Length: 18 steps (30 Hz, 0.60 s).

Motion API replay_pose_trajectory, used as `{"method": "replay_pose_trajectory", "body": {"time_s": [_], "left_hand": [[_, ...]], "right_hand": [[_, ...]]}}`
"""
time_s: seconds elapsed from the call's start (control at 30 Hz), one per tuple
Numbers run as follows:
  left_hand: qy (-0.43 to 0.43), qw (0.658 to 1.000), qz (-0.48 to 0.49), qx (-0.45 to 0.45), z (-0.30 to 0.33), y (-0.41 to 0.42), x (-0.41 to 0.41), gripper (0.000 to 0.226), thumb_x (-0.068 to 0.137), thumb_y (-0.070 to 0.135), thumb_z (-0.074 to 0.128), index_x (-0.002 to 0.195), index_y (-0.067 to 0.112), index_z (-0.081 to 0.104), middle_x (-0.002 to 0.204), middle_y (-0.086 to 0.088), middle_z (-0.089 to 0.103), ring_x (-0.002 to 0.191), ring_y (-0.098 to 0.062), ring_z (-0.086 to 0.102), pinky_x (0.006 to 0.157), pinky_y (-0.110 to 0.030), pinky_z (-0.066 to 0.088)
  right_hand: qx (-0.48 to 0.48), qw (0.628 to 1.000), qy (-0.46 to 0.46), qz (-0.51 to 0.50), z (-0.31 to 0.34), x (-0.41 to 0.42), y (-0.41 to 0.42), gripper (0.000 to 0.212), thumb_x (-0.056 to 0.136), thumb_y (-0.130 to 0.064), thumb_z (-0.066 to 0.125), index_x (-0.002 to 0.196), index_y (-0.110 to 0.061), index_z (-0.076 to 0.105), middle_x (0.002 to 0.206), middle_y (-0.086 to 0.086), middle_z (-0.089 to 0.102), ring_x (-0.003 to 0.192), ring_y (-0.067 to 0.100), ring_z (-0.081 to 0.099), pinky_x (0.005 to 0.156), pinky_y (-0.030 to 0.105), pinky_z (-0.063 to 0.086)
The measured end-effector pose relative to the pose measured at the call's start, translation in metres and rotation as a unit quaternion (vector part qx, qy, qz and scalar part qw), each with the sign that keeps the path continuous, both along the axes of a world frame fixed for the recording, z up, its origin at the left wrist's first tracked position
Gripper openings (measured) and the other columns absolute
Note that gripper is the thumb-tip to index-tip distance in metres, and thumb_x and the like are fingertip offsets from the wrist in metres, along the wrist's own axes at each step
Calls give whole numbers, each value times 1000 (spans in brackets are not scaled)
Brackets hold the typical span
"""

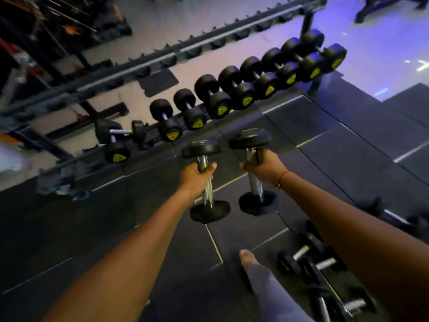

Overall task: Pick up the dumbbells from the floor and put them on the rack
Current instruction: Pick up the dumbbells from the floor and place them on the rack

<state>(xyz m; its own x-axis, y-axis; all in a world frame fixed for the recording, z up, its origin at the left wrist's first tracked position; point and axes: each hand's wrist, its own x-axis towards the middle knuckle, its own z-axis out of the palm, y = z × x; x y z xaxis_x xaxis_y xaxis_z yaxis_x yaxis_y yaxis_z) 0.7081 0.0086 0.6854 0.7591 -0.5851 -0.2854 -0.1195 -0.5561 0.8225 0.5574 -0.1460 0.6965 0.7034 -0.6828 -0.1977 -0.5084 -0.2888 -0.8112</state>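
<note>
My left hand (196,178) grips the chrome handle of a small black dumbbell (201,149), held upright above the floor. My right hand (265,169) grips a second black dumbbell (250,138) the same way, just to the right. Both hang in front of the long dumbbell rack (130,66). Its lower tier carries a row of several black dumbbells with yellow labels (221,96). The upper tier's cradles look bare. More dumbbells (304,259) lie on the floor at the lower right, beside my foot (247,257).
Dark rubber floor tiles (348,147) stretch in front of the rack. Another dumbbell (392,216) lies on the floor at the right edge, behind my right forearm. Dark gym equipment (46,24) fills the upper left corner. A bench base (380,5) stands at the top right.
</note>
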Motion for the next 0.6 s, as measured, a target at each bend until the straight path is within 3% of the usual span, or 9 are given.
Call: {"method": "replay_pose_trajectory", "body": {"time_s": [0.13, 0.2, 0.37, 0.43, 0.5, 0.6], "left_hand": [[12, 998, 68, -16, 12, -10, 95, 31, 88, 43, 67, 87, 12, 62, 81, -5, 70, 83, -21, 71, 72, -31, 52], [9, 994, 104, -32, 24, -17, 144, 29, 88, 41, 67, 81, 15, 59, 79, -5, 69, 82, -23, 70, 72, -33, 52], [-19, 981, 187, -42, 52, -7, 256, 28, 91, 34, 66, 69, 18, 57, 69, -3, 65, 72, -20, 66, 65, -27, 47], [-21, 977, 207, -40, 57, 2, 305, 26, 90, 35, 66, 71, 18, 60, 77, -8, 70, 77, -21, 68, 72, -31, 51], [-24, 975, 217, -41, 59, 13, 356, 22, 89, 37, 67, 77, 19, 64, 87, -10, 72, 85, -24, 68, 81, -36, 53], [-48, 972, 226, -43, 63, 34, 446, 21, 89, 37, 67, 84, 17, 68, 86, -6, 71, 84, -21, 67, 79, -35, 52]], "right_hand": [[-6, 998, -22, 58, 17, 120, -35, 28, 78, -34, 75, 91, -21, 54, 93, 1, 59, 88, 21, 58, 77, 33, 47], [-22, 996, -28, 85, 31, 181, -50, 24, 77, -32, 74, 87, -20, 56, 90, 2, 61, 86, 23, 60, 76, 34, 49], [-36, 982, -22, 185, 57, 323, -50, 17, 78, -25, 72, 79, -21, 56, 76, -2, 60, 69, 15, 58, 60, 23, 41], [-33, 974, -17, 225, 62, 382, -44, 17, 79, -26, 71, 79, -23, 55, 73, -6, 58, 66, 8, 55, 53, 20, 38], [-24, 967, -15, 253, 60, 443, -33, 15, 80, -26, 70, 85, -20, 57, 78, -4, 59, 72, 10, 58, 58, 20, 42], [-41, 958, -13, 284, 57, 545, -11, 19, 79, -33, 69, 87, -19, 58, 80, -2, 61, 77, 18, 61, 63, 27, 45]]}}
